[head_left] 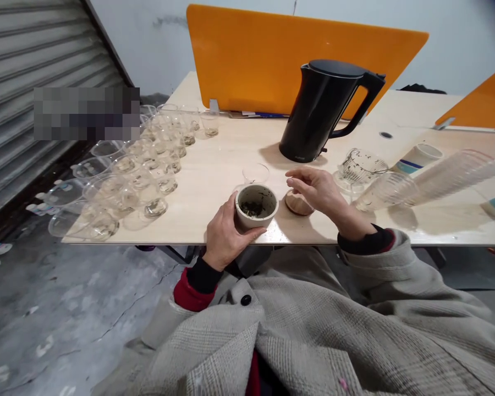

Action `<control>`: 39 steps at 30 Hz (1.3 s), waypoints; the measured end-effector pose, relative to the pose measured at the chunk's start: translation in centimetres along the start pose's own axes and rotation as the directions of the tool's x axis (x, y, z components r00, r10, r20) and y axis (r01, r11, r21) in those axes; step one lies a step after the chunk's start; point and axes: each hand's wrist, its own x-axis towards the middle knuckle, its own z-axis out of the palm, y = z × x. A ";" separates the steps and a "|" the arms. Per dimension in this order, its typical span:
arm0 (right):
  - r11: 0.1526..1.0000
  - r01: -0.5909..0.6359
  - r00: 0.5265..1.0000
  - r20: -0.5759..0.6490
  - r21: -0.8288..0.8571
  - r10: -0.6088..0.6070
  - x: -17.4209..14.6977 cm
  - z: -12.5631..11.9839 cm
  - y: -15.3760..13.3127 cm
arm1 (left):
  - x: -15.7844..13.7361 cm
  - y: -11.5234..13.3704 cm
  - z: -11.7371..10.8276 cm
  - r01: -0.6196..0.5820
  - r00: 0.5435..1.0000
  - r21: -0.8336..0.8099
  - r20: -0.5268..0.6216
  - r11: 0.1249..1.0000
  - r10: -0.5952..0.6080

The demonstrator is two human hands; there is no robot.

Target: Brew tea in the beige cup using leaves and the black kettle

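My left hand point(226, 230) is wrapped round a pale round canister point(253, 222), tilted so its open mouth faces me. Dark dried tea leaves point(251, 209) lie in the bottom, with some stuck to the inner wall. Just right of the canister, my right hand point(315, 190) is closed, thumb and fingers drawn together in a pinch. What they hold, if anything, is too small to make out. Partly under that hand, a round wooden lid point(299, 203) rests on the table. Behind the canister stands a clear plastic cup point(256, 173), mostly hidden.
Several clear plastic cups point(154, 159) with bits of leaf stand in rows at left. A black electric kettle point(319, 110) is behind my right hand. To the right are a glass bowl with leaf bits point(363, 165), stacked plastic cups point(454, 176) and paper cups point(416, 158). An orange divider point(247, 60) stands behind.
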 end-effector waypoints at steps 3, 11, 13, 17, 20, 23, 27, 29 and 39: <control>0.994 0.068 0.998 -0.004 -0.085 -0.068 -0.8 -0.4 0.3 | 0.0 0.0 -0.1 0.011 1.000 -0.024 0.007 1.000 -0.011; 0.866 0.297 0.952 0.188 -0.402 -0.240 -4.5 -1.3 2.4 | 0.0 -0.1 0.3 0.009 1.000 -0.035 -0.010 0.999 -0.009; 0.866 0.349 0.937 0.132 -0.358 -0.323 -5.5 -0.9 1.3 | 0.0 0.0 0.3 0.004 1.000 -0.041 -0.012 0.999 -0.005; 0.822 0.527 0.850 0.123 -0.216 -0.512 -7.0 0.6 -2.6 | 0.1 0.2 0.3 0.004 1.000 -0.053 -0.010 0.999 -0.005; 0.784 0.603 0.795 0.191 -0.149 -0.576 -7.0 2.3 -4.5 | 0.1 0.0 0.5 0.011 1.000 -0.056 -0.003 0.998 -0.011; 0.775 0.614 0.784 0.233 -0.150 -0.576 -6.3 3.6 -4.8 | 0.2 -0.4 0.7 0.013 1.000 -0.060 0.003 0.998 -0.013; 0.790 0.574 0.818 0.170 -0.213 -0.549 -6.2 3.3 -4.5 | 0.2 -0.6 0.8 -0.007 1.000 -0.067 0.018 0.998 0.008; 0.813 0.524 0.851 0.116 -0.254 -0.512 -6.9 2.7 -4.5 | 0.2 -0.6 0.8 0.007 1.000 -0.068 0.029 0.998 -0.005; 0.866 0.344 0.937 0.071 -0.364 -0.342 -10.0 2.3 -3.5 | 0.4 -0.3 0.8 0.075 0.996 -0.113 0.054 0.991 -0.069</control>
